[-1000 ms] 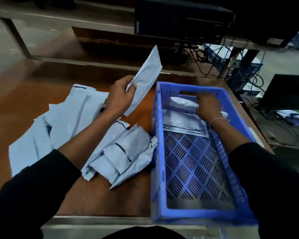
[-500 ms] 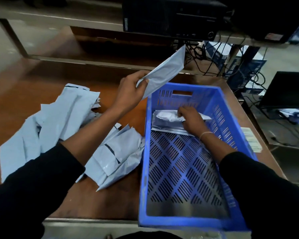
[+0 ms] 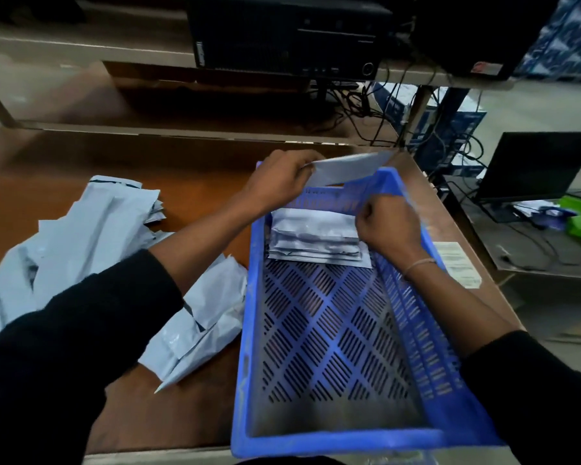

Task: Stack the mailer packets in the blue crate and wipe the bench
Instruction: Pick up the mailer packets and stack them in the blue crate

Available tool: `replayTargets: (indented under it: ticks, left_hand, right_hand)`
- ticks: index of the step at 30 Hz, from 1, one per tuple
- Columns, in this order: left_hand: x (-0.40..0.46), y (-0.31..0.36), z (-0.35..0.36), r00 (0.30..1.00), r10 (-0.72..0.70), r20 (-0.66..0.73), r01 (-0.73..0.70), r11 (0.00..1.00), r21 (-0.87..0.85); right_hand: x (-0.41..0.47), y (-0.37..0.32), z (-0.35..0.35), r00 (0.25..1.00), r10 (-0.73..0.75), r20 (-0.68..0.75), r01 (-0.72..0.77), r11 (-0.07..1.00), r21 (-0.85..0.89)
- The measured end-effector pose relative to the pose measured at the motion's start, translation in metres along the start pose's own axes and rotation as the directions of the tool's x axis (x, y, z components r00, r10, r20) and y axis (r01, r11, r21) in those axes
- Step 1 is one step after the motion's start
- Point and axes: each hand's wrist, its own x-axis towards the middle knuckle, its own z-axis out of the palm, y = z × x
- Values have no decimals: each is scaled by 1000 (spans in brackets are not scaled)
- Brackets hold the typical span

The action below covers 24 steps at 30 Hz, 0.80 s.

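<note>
Bench-top crate [image 3: 249, 330]: left hand [image 3: 279, 182] holds packet [image 3: 346, 167] over it

No readable text; paper label [image 3: 457, 265] print blurred.

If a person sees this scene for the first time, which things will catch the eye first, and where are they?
The blue crate dominates the right of the bench, with a small stack of packets at its far end. Above that stack, the left hand holds a grey mailer packet, with the right hand just below it. Loose packets lie heaped on the left.
</note>
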Motion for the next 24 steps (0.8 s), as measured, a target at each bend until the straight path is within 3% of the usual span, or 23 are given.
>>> replayTargets:
  ticks: [2,3,6,12,15,18,20,24]
  left_hand:
    - [12,0,13,994,22,105,-29,997,71]
    - [15,-1,20,988,30,152,-45,994,97]
    - [22,-9,39,972,76,224,-109,984,141]
    - [33,-19,49,971,127,202,-177,951,252]
    - [30,-26,57,915,85,394,-244,895,374]
    - [23,-34,70,754,-100,650,-323,805,499]
    - [18,-39,76,681,-192,707,-337,775,535]
    - [12,-34,80,615,-296,731,-331,744,581]
  right_hand:
    - [-1,0,-17,974,-66,-217,70,997,11]
    - [2,1,-21,957,-129,-260,124,992,-34]
    - [18,12,-12,957,-226,-180,187,959,-211]
    - [41,29,25,969,-198,-146,160,958,-238]
    - [40,31,45,977,-207,49,212,946,-245]
    - [27,28,59,923,-193,333,271,940,-206]
    - [21,26,61,902,-184,390,267,948,-171]
    - [21,26,67,874,-154,462,251,955,-157]
